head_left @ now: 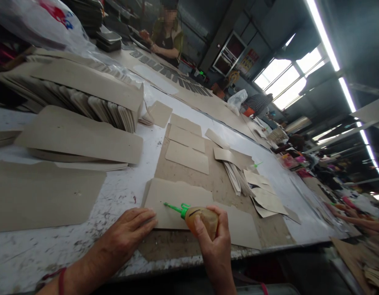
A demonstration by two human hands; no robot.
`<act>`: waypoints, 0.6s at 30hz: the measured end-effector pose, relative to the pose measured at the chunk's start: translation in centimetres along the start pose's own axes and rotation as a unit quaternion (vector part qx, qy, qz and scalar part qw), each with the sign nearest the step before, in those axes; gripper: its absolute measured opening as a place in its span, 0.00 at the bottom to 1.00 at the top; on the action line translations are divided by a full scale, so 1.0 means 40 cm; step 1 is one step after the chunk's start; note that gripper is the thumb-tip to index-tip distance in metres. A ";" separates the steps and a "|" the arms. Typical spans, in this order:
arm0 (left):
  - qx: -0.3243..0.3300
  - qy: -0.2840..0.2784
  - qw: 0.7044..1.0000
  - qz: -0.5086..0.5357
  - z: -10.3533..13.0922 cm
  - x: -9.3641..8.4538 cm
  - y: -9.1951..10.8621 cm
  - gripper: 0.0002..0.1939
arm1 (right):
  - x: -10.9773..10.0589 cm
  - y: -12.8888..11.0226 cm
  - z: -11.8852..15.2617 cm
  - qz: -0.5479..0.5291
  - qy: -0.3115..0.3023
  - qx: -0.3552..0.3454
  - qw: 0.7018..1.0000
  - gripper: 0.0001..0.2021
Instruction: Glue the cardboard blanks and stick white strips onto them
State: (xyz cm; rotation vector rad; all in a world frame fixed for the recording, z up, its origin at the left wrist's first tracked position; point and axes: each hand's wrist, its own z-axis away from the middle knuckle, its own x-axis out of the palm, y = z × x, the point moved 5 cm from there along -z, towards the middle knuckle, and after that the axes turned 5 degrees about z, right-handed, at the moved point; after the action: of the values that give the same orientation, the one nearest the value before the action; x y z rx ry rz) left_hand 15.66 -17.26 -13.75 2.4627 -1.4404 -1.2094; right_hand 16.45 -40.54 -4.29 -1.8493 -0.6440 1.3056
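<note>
My right hand (pixel 218 246) is wrapped round an amber squeeze bottle (pixel 207 218) with a green nozzle (pixel 174 208). The bottle lies tilted, its tip pointing left just over a beige sheet (pixel 177 192); whether the tip touches the sheet I cannot tell. At the left edge of this sheet, my left hand (pixel 131 229) rests flat with its fingers stretched and close together, holding nothing. Another beige sheet (pixel 241 225) lies partly behind my right hand. Beneath them is a stained brown board (pixel 171 243).
Beige panels (pixel 85 141) and a long row of stacked pieces (pixel 106 108) lie on the left. Flat pieces (pixel 187 157) sit further back; bundled strips (pixel 232 176) and pale cut pieces (pixel 268 198) are on the right. Across the table (pixel 122 184) is a person (pixel 167 41).
</note>
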 end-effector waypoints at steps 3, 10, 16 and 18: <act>0.004 0.004 1.000 -0.005 -0.004 -0.004 0.001 0.17 | 0.013 0.002 -0.009 0.000 0.008 -0.005 1.000 0.20; 0.019 0.011 1.000 -0.008 -0.015 -0.012 0.008 0.15 | 0.043 -0.013 -0.002 -0.015 -0.010 -0.013 1.000 0.19; 0.018 0.018 1.000 -0.002 -0.014 -0.007 0.008 0.17 | -0.076 0.069 0.023 -0.062 0.039 0.104 0.992 0.27; 0.016 0.011 1.000 0.002 -0.010 -0.008 0.004 0.18 | -0.123 0.103 0.026 -0.057 0.071 0.124 0.988 0.30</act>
State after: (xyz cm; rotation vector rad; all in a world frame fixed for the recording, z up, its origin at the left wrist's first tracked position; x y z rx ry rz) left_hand 15.72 -17.23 -13.20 2.4849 -1.4706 -1.1622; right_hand 13.65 -46.35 -5.16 -1.6598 -0.4824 1.1145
